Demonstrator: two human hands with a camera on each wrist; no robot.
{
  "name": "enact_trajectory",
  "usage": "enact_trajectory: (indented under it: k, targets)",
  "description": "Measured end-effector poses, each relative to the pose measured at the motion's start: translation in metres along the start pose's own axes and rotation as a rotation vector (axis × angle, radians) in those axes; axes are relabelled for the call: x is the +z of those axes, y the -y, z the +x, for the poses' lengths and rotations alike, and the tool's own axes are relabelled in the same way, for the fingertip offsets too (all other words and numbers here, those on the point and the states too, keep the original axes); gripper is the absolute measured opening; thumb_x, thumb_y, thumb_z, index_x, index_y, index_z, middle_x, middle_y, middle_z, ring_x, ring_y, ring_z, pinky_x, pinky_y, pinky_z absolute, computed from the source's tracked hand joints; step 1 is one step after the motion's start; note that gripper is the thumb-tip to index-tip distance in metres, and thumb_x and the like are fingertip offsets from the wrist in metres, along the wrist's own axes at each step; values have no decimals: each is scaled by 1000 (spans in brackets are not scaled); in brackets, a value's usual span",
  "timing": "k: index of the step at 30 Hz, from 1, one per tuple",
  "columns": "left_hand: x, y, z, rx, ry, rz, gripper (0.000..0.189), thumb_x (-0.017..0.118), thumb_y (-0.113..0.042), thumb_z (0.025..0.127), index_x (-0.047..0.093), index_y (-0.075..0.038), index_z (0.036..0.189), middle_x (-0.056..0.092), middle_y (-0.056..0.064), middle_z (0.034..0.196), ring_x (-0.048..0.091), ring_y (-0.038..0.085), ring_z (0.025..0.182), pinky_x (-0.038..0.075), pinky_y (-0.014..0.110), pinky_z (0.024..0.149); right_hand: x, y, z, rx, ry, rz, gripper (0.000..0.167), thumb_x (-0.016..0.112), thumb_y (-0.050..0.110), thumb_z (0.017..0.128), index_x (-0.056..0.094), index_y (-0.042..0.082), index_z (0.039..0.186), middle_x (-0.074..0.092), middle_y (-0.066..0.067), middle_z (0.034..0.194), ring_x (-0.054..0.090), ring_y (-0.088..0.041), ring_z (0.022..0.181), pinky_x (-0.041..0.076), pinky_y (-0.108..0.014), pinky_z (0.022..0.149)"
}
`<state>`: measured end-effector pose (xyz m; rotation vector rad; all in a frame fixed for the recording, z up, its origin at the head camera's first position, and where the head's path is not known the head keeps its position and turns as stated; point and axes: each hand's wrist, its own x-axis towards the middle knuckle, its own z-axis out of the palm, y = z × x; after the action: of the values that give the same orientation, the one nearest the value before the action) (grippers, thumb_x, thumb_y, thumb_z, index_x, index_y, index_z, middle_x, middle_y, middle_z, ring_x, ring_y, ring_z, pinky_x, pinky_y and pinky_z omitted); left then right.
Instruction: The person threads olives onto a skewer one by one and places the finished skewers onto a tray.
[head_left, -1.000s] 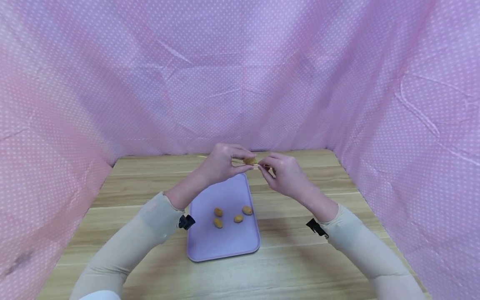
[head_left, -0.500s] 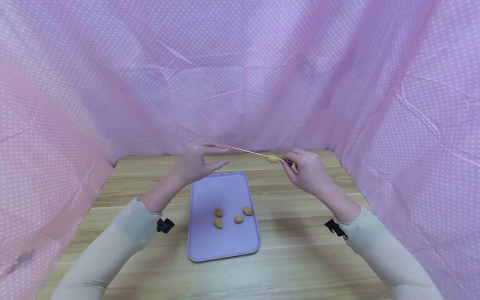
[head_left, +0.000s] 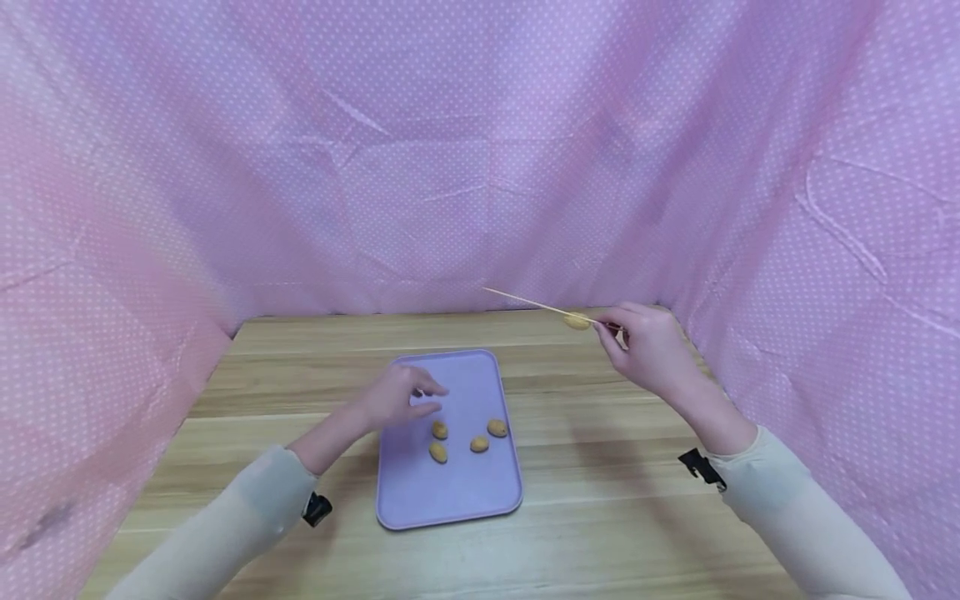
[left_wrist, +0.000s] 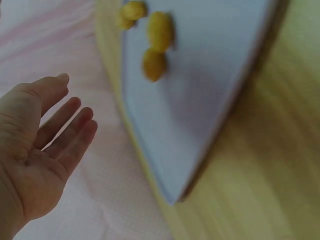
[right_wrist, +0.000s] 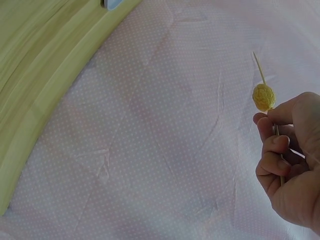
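Observation:
My right hand (head_left: 654,348) holds a thin wooden skewer (head_left: 527,300) raised over the right back of the table. A small yellow wrinkled fruit (right_wrist: 263,97) sits on the skewer just beyond the fingertips, and the bare end points up and left. In the right wrist view the fingers (right_wrist: 276,144) curl round the skewer's lower part. My left hand (head_left: 396,397) hovers over the left side of a lilac tray (head_left: 450,498), its thumb and fingers apart with nothing between them. Several loose yellow fruits (head_left: 479,444) lie on the tray, close to that hand.
The tray lies on a light wood-grain table (head_left: 600,500). Pink dotted cloth (head_left: 480,167) hangs behind the table and on both sides. Each sleeve carries a black clip-like mount (head_left: 702,468) near the wrist.
My left hand has let go of the fruit and skewer, moved left, then come down over the tray. The right hand has moved right, carrying the skewer with the fruit on it.

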<state>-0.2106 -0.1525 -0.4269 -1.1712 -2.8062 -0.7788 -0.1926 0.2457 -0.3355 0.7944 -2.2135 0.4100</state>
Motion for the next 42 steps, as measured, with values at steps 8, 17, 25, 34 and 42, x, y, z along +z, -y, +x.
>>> enact_trajectory:
  k: [8, 17, 25, 34, 42]
  targets:
    - [36, 14, -8, 55, 142, -50, 25, 75, -3, 95, 78, 2, 120, 80, 14, 110, 75, 23, 95, 66, 34, 84, -2, -4, -5, -15, 11, 13, 5, 76, -1, 87, 76, 4, 85, 69, -5, 73, 55, -16, 59, 48, -36, 59]
    - [55, 24, -11, -40, 149, -77, 18, 81, -9, 93, 83, -6, 111, 78, -1, 90, 62, 2, 77, 54, 17, 69, 5, -7, -18, -13, 45, -3, 5, 79, 0, 85, 77, 4, 82, 73, -6, 72, 62, -14, 61, 51, -33, 54]
    - [48, 24, -1, -124, -2, -135, 23, 85, -8, 89, 81, 1, 110, 82, 8, 93, 67, 5, 77, 58, 18, 68, 10, -6, -24, -3, 60, 44, 4, 80, -2, 84, 78, 1, 87, 75, -7, 76, 64, -13, 62, 52, -30, 52]
    - [-27, 1, 19, -66, -315, -185, 18, 89, -4, 84, 83, -2, 101, 81, 9, 86, 72, 16, 73, 64, 29, 68, 9, -1, -22, 4, 65, 89, 7, 78, -1, 83, 80, 4, 89, 75, -3, 74, 59, -11, 59, 44, -19, 52]
    - [-70, -27, 20, 18, -435, -181, 20, 90, 0, 82, 83, -3, 100, 83, 12, 94, 80, 27, 81, 69, 35, 74, 11, 10, -17, -54, 13, 156, 14, 79, -1, 83, 83, 6, 94, 76, -1, 76, 51, -4, 56, 39, -14, 51]
